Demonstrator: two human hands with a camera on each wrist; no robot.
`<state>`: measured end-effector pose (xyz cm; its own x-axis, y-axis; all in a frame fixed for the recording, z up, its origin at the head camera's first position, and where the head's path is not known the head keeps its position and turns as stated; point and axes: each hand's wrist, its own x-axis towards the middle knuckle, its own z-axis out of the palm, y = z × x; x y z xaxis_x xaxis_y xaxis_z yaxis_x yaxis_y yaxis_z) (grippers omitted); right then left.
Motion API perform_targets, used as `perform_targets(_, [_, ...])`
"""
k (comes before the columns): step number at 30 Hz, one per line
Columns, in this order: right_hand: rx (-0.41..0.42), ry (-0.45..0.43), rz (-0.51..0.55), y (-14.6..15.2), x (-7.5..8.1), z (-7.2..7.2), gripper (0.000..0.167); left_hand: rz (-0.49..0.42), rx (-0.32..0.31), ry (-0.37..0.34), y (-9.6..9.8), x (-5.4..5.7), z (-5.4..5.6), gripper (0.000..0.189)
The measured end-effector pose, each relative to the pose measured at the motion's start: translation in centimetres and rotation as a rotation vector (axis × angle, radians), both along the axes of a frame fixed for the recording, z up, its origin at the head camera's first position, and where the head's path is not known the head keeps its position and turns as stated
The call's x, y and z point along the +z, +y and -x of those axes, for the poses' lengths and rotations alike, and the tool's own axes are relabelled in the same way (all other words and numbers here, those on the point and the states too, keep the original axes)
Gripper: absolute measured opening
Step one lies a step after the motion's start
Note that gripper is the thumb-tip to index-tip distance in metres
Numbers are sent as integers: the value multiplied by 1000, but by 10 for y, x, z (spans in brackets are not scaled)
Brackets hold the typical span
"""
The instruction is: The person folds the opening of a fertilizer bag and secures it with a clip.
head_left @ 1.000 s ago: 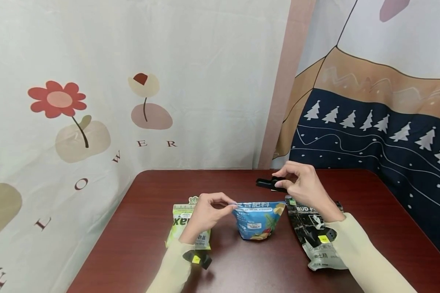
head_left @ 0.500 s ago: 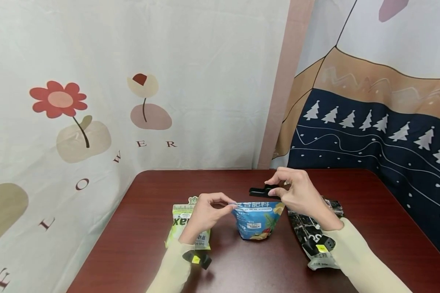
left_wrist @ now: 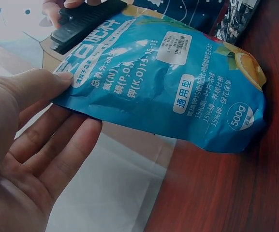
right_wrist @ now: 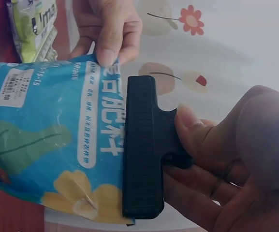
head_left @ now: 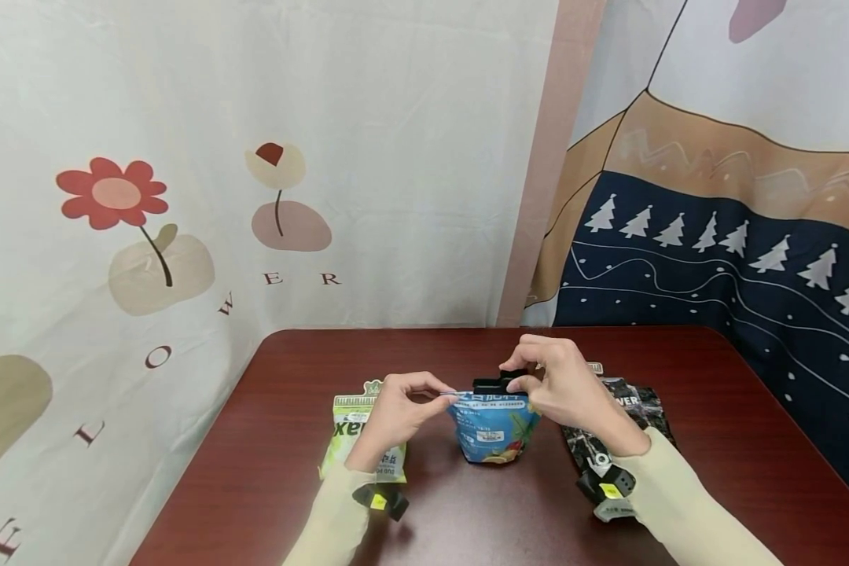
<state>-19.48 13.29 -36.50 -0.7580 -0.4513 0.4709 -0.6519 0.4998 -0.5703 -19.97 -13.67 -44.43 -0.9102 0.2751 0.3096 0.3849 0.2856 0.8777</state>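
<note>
- A pale cloth (head_left: pixel 403 118) printed with flowers and letters hangs behind the table (head_left: pixel 304 362), with a dark blue tree-patterned cloth (head_left: pixel 686 267) over on the right; the tabletop is a glossy red-brown.
- From where I stand, the blue bag (head_left: pixel 491 436) is upright on the table between the two hands, its printed front toward the person and its top edge running left to right.
- The left hand (head_left: pixel 403 405) pinches the left corner of that edge, thumb on the front and fingers behind.
- The right hand (head_left: pixel 562 389) holds the black clip (right_wrist: pixel 143 150) by its handles, pinched between thumb and fingers.
- What matters most is how clip and edge line up: the clip's long bar lies along the right part of the bag's top edge, nearly parallel to it. The right hand is nearer that end, and a stretch of edge separates the clip from the left fingers.
- Whether the clip's mouth already straddles the film, I can't tell.
- A green bag (head_left: pixel 343 444) lies beside the left hand; a black bag (head_left: pixel 644 405) lies partly under the right forearm.
</note>
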Motion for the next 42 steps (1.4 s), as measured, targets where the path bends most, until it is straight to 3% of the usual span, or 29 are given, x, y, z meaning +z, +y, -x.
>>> perform_targets(12, [-2, 1, -37, -10, -6, 0, 25, -3, -3, -32, -1, 0, 0, 8])
perform_targets(21, [-7, 50, -37, -16, -10, -1, 23, -9, -21, -35, -3, -1, 1, 10])
perform_targets(36, [4, -7, -20, -21, -14, -3, 25, -8, -48, -33, -4, 0, 1, 9])
perform_targets(42, [-5, -4, -23, -23, -14, -4, 24, -8, -30, -49, -5, 0, 0, 10])
